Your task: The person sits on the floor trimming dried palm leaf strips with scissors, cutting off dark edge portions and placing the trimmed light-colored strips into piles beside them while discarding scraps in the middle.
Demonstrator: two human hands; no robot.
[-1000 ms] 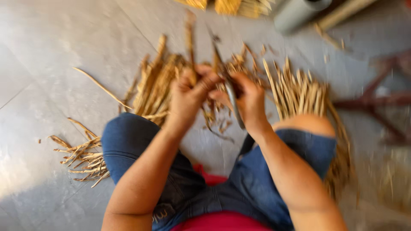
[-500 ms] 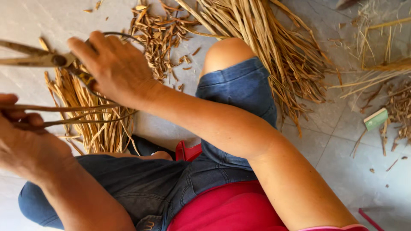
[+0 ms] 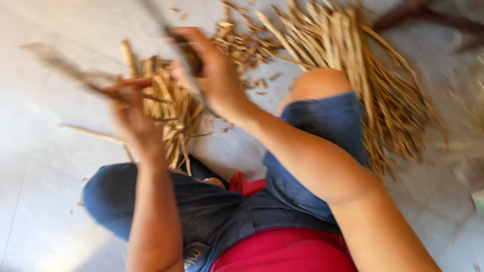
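I sit on a pale tiled floor in blue denim shorts (image 3: 322, 151) and a red top. My left hand (image 3: 132, 116) is raised and closed around a thin dry stalk (image 3: 70, 70) that streaks off to the upper left, blurred by motion. My right hand (image 3: 212, 75) is closed around a dark narrow tool, likely a knife (image 3: 159, 22), just above and right of the left hand. Under both hands lies a pile of short dry stalk pieces (image 3: 166, 108).
A large sheaf of long dry stalks (image 3: 373, 85) fans out past my right knee. Loose chips (image 3: 247, 48) litter the floor between the piles. One single stalk (image 3: 91, 133) lies on the floor at left. A dark object sits at the top right corner.
The view has swung right, so both hands sit nearer the middle now. My hands have come closer together, and the stalk in my left hand now points up and left.
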